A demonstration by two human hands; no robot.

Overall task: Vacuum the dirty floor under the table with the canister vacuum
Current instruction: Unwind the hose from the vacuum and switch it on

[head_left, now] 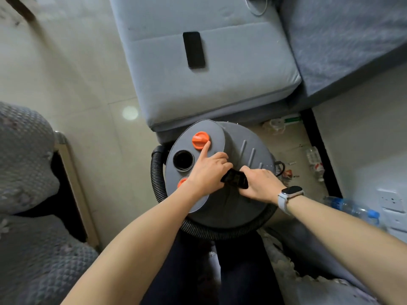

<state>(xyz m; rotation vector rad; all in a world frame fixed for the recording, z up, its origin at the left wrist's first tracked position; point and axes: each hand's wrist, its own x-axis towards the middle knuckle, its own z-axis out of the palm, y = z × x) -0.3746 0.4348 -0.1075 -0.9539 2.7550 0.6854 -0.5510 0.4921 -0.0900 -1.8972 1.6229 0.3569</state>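
1. We stand over the canister vacuum (222,172), which sits on the floor (88,89) against the front of a grey sofa (211,84), its ribbed hose (157,179) coiled round the body. Our left hand (207,172) has its index finger stretched out onto the edge of the orange knob (200,140), the other fingers curled and holding nothing. Our right hand (259,183) wraps round the black handle (235,179) on the lid. The two hands sit close together, almost touching.

2. If the knob is the power switch, we judge the motor may start while the hose is still wound up, and the loose end could whip or suck onto something.

3. The open black port (183,160) beside the knob looks unplugged; should the hose belong there, we would get no suction at the nozzle.

4. Litter (312,159) lies on the floor to the right, under a dark frame, including what look like small bottles and wrappers. Pieces that big could jam the hose.

5. Lifting by the handle with the hose draped round could drag it under our feet.

6. A phone (193,50) lies on the sofa cushion, well apart from the work.
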